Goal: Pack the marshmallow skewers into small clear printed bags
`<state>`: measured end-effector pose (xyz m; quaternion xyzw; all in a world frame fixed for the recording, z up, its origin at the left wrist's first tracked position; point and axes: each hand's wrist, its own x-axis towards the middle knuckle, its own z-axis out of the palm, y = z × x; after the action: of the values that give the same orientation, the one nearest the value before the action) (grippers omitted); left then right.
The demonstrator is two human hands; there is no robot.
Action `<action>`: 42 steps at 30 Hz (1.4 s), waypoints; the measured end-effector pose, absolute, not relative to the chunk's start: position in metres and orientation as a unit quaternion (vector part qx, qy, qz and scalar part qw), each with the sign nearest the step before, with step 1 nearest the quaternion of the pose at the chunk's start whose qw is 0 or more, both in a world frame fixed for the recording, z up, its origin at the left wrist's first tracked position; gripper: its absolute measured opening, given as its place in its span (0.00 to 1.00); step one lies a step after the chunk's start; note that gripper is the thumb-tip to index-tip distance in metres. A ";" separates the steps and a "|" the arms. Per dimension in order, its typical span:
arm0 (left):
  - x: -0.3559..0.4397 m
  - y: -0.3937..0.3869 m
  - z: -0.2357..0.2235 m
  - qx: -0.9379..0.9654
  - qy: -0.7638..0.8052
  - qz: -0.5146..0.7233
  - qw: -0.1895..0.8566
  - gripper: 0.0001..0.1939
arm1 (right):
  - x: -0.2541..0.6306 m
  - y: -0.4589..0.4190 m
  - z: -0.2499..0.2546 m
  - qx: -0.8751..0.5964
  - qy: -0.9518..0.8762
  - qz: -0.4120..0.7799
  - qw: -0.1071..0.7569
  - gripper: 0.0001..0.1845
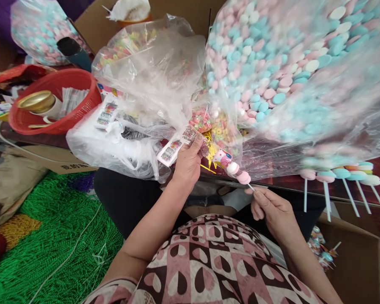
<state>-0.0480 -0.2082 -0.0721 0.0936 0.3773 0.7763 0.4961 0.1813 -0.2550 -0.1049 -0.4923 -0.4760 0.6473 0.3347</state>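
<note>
My left hand is closed in a pinch on a printed sticker strip beside a clear bag of small colourful candy rings. My right hand is closed round the thin white stick of a candy skewer, whose pink and white marshmallow pieces point up toward the candy-ring bag. Both hands work above my lap at the table's front edge.
A huge clear bag of pink, blue and white marshmallows fills the right. Finished skewers lie along the table edge. A red basket with a gold lid stands left, crumpled plastic bags in the middle, a green mat below.
</note>
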 end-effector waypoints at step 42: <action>-0.041 -0.213 -0.084 0.189 0.441 0.771 0.419 0.14 | 0.162 -0.256 -0.113 -0.484 -0.605 0.527 0.350 0.10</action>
<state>-0.0406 -0.2133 -0.0845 0.1887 0.4409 0.7710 0.4190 0.1625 -0.2555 -0.1128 -0.4840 -0.6049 0.5269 0.3497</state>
